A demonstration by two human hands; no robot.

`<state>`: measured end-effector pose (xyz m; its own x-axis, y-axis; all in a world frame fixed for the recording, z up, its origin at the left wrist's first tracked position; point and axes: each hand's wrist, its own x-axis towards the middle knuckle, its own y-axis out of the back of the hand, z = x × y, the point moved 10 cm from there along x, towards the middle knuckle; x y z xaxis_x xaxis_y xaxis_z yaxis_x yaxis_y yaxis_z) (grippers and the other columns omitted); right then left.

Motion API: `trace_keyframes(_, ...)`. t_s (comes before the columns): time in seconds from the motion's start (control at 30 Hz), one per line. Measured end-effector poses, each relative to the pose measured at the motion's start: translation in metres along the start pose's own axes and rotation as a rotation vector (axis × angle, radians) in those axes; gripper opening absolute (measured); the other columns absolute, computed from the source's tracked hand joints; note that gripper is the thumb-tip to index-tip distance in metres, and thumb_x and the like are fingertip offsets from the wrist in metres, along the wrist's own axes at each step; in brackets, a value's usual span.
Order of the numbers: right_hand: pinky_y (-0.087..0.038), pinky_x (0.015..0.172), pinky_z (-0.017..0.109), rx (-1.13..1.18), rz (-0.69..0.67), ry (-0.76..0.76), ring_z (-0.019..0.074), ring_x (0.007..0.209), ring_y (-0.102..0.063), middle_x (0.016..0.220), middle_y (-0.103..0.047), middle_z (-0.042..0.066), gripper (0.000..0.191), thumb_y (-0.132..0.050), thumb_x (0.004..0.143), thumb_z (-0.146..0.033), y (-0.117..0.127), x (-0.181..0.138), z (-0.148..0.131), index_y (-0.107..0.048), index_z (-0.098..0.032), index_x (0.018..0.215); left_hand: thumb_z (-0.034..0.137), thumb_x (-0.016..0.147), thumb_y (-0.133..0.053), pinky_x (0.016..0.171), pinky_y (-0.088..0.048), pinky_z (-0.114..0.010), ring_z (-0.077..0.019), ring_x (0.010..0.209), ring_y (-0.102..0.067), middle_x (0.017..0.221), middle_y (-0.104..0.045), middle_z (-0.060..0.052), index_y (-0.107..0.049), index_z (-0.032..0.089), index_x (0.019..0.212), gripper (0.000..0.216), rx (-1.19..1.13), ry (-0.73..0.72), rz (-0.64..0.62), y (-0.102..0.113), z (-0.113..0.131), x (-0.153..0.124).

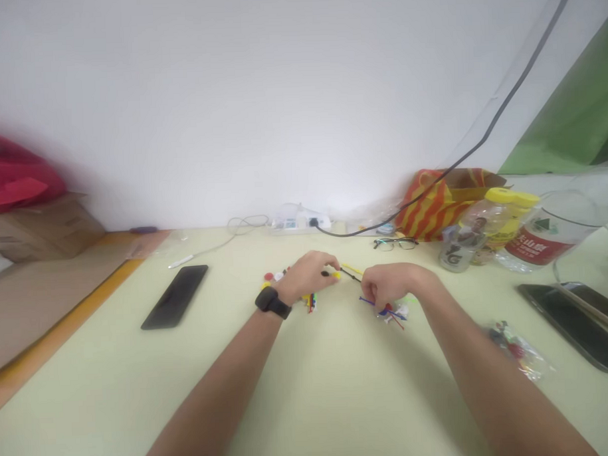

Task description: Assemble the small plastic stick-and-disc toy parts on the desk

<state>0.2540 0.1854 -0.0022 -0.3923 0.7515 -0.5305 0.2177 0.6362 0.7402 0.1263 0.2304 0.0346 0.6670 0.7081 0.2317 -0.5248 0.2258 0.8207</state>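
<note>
My left hand point(310, 274), with a black watch point(273, 302) on its wrist, hovers at a pile of small coloured plastic pieces point(310, 302). Its thumb and index finger are apart, curved around a small yellow piece point(336, 275); whether they touch it is unclear. A thin black stick point(351, 274) runs from near that index fingertip towards my right hand point(390, 285). The right fingers are curled down over a second pile of thin sticks and pieces point(397, 313), blue, red and white. What they pinch is hidden. Behind the black stick lies a yellow stick point(352, 269).
A phone point(175, 297) lies left. At the back are a power strip point(300, 220), a cable point(480, 142) and glasses point(395, 243). A striped bag point(423, 207), bottles point(457, 249), a bag of parts point(520, 350) and a dark tablet point(577, 325) stand or lie right.
</note>
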Motion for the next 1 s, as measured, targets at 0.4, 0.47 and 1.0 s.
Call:
trace_keyframes(0.4, -0.045, 0.061, 0.026, 0.481, 0.373, 0.222, 0.0146, 0.066, -0.059, 0.079, -0.063, 0.001, 0.013, -0.06, 0.091, -0.033, 0.051, -0.016, -0.031, -0.055, -0.021, 0.089, 0.043, 0.101, -0.056, 0.088, -0.057, -0.032, -0.0214, 0.101, -0.072, 0.111, -0.077, -0.007, -0.073, 0.02, 0.108, 0.029, -0.402, -0.017, 0.138, 0.037, 0.024, 0.005)
trace_keyframes(0.47, -0.042, 0.056, 0.024, 0.668, 0.49, 0.274, 0.0136, 0.06, -0.056, 0.07, -0.058, -0.002, 0.021, -0.06, 0.093, -0.04, 0.059, -0.012, -0.03, -0.051, -0.022, 0.09, 0.043, 0.094, -0.069, 0.087, -0.059, -0.032, -0.0211, 0.099, -0.074, 0.118, -0.075, -0.008, -0.068, 0.021, 0.121, 0.035, -0.513, -0.028, 0.107, 0.038, 0.031, 0.006)
trace_keyframes(1.0, -0.055, 0.078, 0.032, 1.083, 0.437, 0.354, 0.016, 0.076, -0.065, 0.08, -0.069, 0.0, 0.025, -0.064, 0.073, -0.018, 0.046, 0.008, -0.033, -0.059, -0.022, 0.097, 0.029, 0.088, -0.073, 0.084, -0.06, -0.031, -0.0182, 0.086, -0.073, 0.098, -0.076, -0.008, -0.074, 0.016, 0.098, 0.017, -0.418, -0.094, 0.086, 0.048, 0.03, 0.004)
